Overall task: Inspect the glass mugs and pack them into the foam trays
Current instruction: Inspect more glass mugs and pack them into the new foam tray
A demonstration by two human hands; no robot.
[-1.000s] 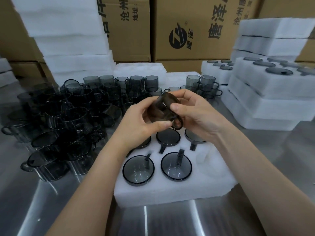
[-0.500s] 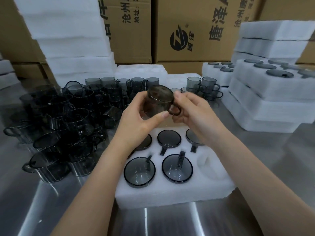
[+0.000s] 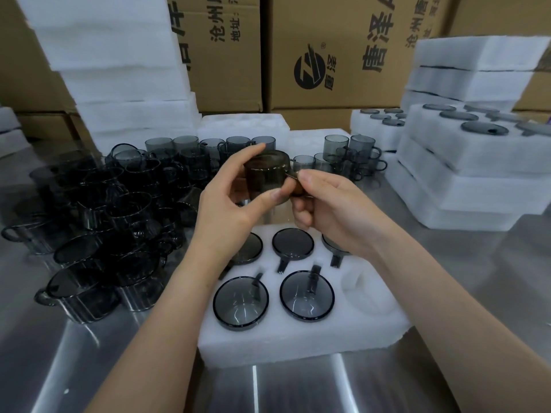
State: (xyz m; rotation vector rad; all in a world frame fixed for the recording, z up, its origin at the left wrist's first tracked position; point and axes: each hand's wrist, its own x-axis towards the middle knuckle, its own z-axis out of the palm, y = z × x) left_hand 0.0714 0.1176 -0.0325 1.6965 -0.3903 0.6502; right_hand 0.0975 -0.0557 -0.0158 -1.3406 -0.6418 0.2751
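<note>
Head view: mug (image 3: 268, 174) held above foam tray (image 3: 298, 341) far edge. Left hand (image 3: 226, 210) pinches body, right hand (image 3: 331, 210) pinches handle. Suggest: rotate slowly, check rim, then seat in empty pocket (image 3: 357, 284), near-right corner.

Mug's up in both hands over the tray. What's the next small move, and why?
Probably lower the mug toward the empty pocket at the near right corner of the foam tray. The left hand grips its body and the right hand pinches its handle, holding it above the tray. Five packed mugs fill the other pockets; only that one shows bare foam.
</note>
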